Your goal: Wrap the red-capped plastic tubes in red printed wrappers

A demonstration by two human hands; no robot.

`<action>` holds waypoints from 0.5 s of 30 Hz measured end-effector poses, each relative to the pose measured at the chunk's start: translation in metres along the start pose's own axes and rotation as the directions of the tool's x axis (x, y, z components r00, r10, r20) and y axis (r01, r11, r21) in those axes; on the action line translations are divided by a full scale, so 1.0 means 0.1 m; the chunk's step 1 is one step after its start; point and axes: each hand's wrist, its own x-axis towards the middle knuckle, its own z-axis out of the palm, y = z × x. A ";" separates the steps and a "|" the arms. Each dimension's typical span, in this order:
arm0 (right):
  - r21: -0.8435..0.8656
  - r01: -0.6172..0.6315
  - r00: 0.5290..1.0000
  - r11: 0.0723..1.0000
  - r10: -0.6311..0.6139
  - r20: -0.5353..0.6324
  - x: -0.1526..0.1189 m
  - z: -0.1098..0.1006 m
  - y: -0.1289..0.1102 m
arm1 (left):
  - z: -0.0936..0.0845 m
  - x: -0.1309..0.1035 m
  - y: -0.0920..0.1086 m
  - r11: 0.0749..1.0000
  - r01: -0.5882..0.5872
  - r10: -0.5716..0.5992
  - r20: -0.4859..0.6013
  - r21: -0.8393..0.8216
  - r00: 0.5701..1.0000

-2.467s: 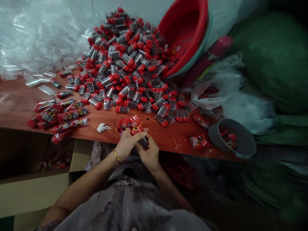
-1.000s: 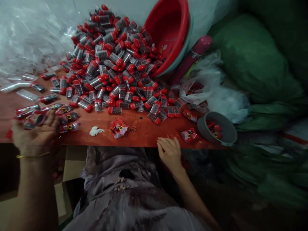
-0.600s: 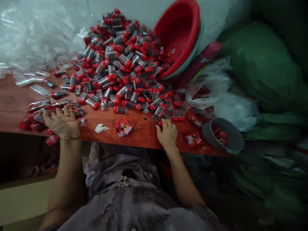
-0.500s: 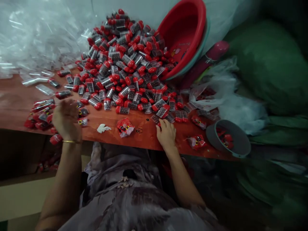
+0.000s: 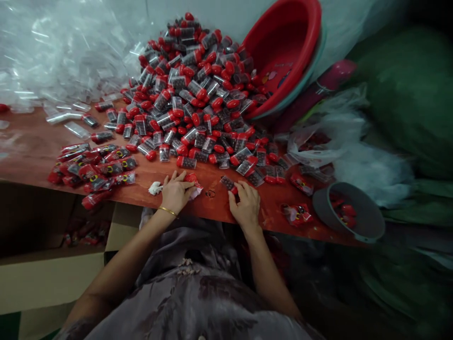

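Note:
My left hand (image 5: 176,194), with a gold bangle at the wrist, is over a small stack of red printed wrappers (image 5: 194,180), thumb and index finger on the top one. A scrap of white tissue (image 5: 155,188) lies just left of it. My right hand (image 5: 245,204) has its thumb and fingers closed around a small clear tube (image 5: 228,183) with a red cap and dark contents, tilted close to the table. Beyond both hands rises a large pile of similar red-capped tubes (image 5: 191,94). Several tubes in red wrappers (image 5: 102,167) lie in a heap to the left.
Clear plastic pieces (image 5: 71,52) are heaped at the back left. A red basin (image 5: 311,42) leans against the pile. On the right are a grey bowl (image 5: 368,212) with red pieces, another red wrapper (image 5: 296,214) and a plastic bag (image 5: 371,165). An open cardboard box (image 5: 53,278) stands below the table edge.
My left hand has moved right, from the heap of wrapped tubes to the wrapper stack. My right hand has drawn a tube slightly away from the pile. The view has shifted a little.

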 end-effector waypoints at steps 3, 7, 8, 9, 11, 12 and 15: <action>-0.008 0.001 1.000 1.000 -0.002 -0.026 0.00 -0.02 -0.02 | -0.01 0.03 0.00 1.000 0.005 -0.005 -0.001 -0.028 1.000; 0.063 -0.010 0.998 0.998 0.015 -0.064 0.00 -0.05 -0.19 | 0.00 0.07 -0.01 0.997 -0.011 0.005 -0.081 -0.071 0.997; 0.095 0.002 0.998 0.995 0.004 -0.056 0.01 -0.05 -0.27 | 0.01 0.09 -0.01 0.997 -0.011 0.005 -0.081 -0.079 0.997; 0.130 0.017 0.999 0.991 -0.012 -0.041 0.02 -0.04 -0.36 | 0.02 0.11 -0.02 0.996 -0.010 0.003 -0.078 -0.085 0.997; 0.194 0.039 0.999 0.980 -0.039 0.001 0.06 -0.03 -0.53 | 0.05 0.13 -0.03 0.995 -0.010 0.001 -0.085 -0.103 0.996; 0.218 0.038 0.999 0.975 -0.042 0.015 0.09 -0.02 -0.60 | 0.06 0.14 -0.04 0.993 -0.015 0.003 -0.100 -0.119 0.995; 0.276 0.004 0.999 0.961 -0.015 0.039 0.17 0.01 -0.74 | 0.08 0.14 -0.06 0.982 -0.015 -0.016 -0.161 -0.188 0.987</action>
